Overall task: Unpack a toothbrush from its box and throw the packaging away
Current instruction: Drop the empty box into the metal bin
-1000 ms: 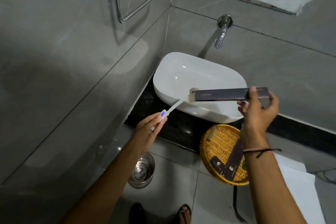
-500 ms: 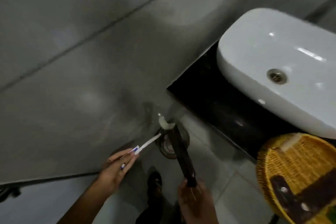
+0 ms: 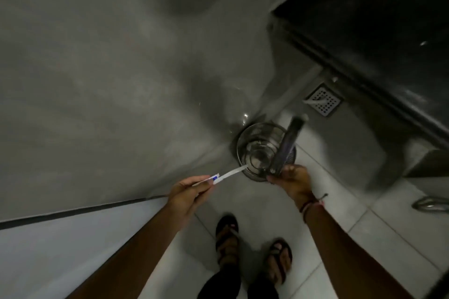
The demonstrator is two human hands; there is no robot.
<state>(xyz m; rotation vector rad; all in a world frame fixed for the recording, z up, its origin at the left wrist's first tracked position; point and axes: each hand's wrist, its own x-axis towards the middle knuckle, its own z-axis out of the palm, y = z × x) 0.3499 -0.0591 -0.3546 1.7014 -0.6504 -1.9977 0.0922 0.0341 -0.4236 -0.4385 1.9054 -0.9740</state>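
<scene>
My left hand (image 3: pixel 188 193) pinches a thin white toothbrush (image 3: pixel 229 174) with a blue mark on its handle; its far end points toward the bin. My right hand (image 3: pixel 291 177) grips the lower end of a long dark toothbrush box (image 3: pixel 288 142), which slants up and away over the open mouth of a round shiny metal bin (image 3: pixel 255 150) on the floor. The box looks blurred by motion. Its pale open end (image 3: pixel 303 118) is at the top.
The bin stands against a grey tiled wall (image 3: pixel 109 68). A square metal floor drain (image 3: pixel 324 102) lies beyond it, under the dark vanity counter (image 3: pixel 376 19). My two sandalled feet (image 3: pixel 252 247) stand on pale floor tiles just behind the bin.
The view has swung down from the sink to the floor. Both hands have dropped toward the bin, and the box now slants over its mouth.
</scene>
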